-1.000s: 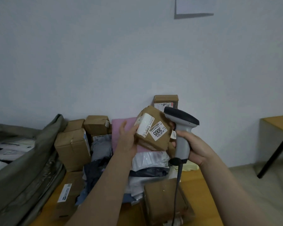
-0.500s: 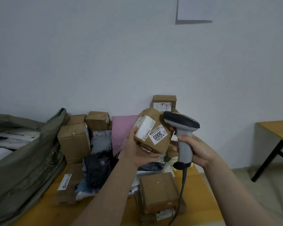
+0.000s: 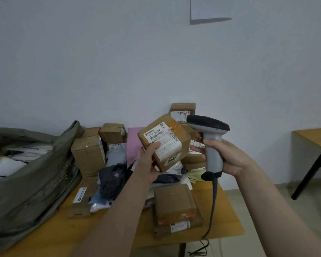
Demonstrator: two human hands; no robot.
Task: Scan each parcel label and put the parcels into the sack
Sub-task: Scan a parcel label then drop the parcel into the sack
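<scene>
Left hand (image 3: 148, 164) under tilted parcel (image 3: 164, 141)

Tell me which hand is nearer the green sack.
Left. The left hand, holding a box, is closer to the sack; the right hand, gripping the scanner, is farther right.

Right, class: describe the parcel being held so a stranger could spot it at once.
Start at the wooden table against the wall, with its heap of parcels. Above it, the left hand holds up a small brown box beside the grey scanner. It alone is off the table, its white label reading "507 P802 T70".
</scene>
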